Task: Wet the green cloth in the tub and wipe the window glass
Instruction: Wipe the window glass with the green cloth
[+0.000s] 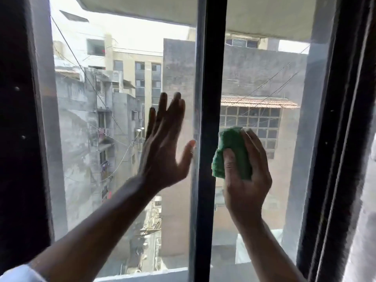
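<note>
The bunched green cloth (232, 151) is pressed against the right pane of the window glass (284, 123), just right of the dark centre bar. My right hand (247, 176) is shut on it, thumb across the front. My left hand (162, 147) lies flat on the left pane (91, 129) with fingers spread, its thumb next to the centre bar. The tub is not in view.
A dark vertical frame bar (211, 98) splits the two panes. Dark outer frames stand at the far left (18, 119) and right (335, 139). Grey buildings and cables show through the glass. The sill (142, 275) runs along the bottom.
</note>
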